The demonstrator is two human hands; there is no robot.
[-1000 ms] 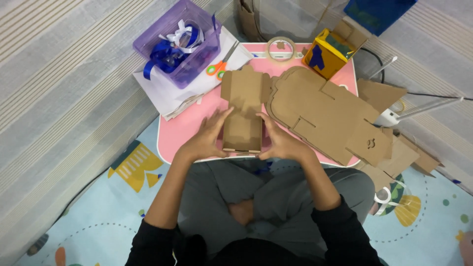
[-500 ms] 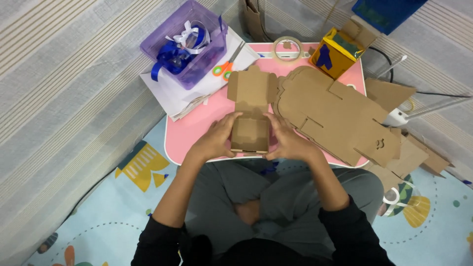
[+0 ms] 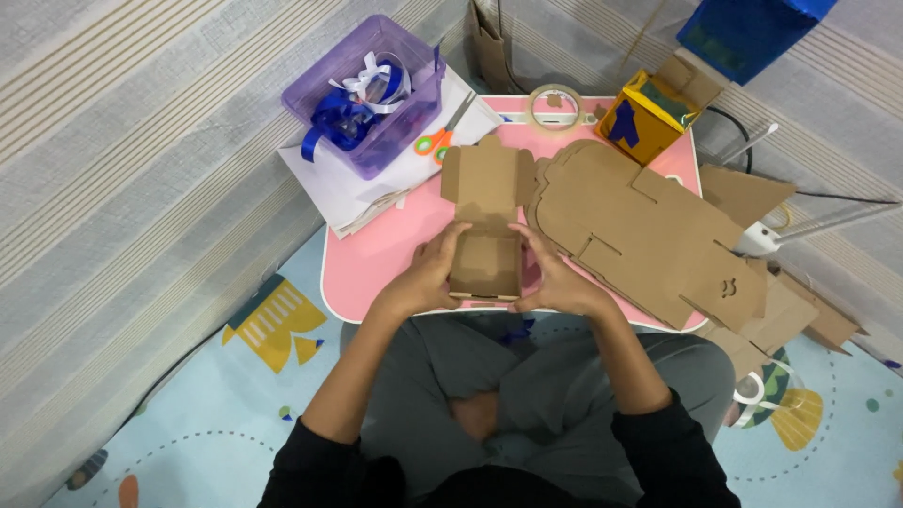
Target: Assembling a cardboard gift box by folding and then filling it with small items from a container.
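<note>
Pink laminate forms the top of the low rounded table [image 3: 376, 268], which stands on a pale blue patterned floor mat [image 3: 235, 414] beside grey striped fabric [image 3: 141, 141]. A stack of flat, die-cut brown cardboard sheets [image 3: 640, 221] covers the table's right half and overhangs its right edge. A translucent purple plastic tub [image 3: 376, 94], holding blue and white ribbon [image 3: 348, 103], rests on white paper sheets [image 3: 348, 188] at the far left corner. A yellow and blue printed carton [image 3: 649, 118], flap open, stands at the far right corner. The small brown cardboard box [image 3: 486, 259] lies at the near middle of the table, its lid flap folded back flat and pointing away from the person. The left hand [image 3: 425, 275] grips the box's left wall, fingers curled over the rim; the right hand [image 3: 555, 277] grips the right wall likewise. A roll of clear adhesive tape [image 3: 555, 105] lies at the far edge, and orange-handled scissors [image 3: 442, 139] lie just left of the lid flap, on the paper.
</note>
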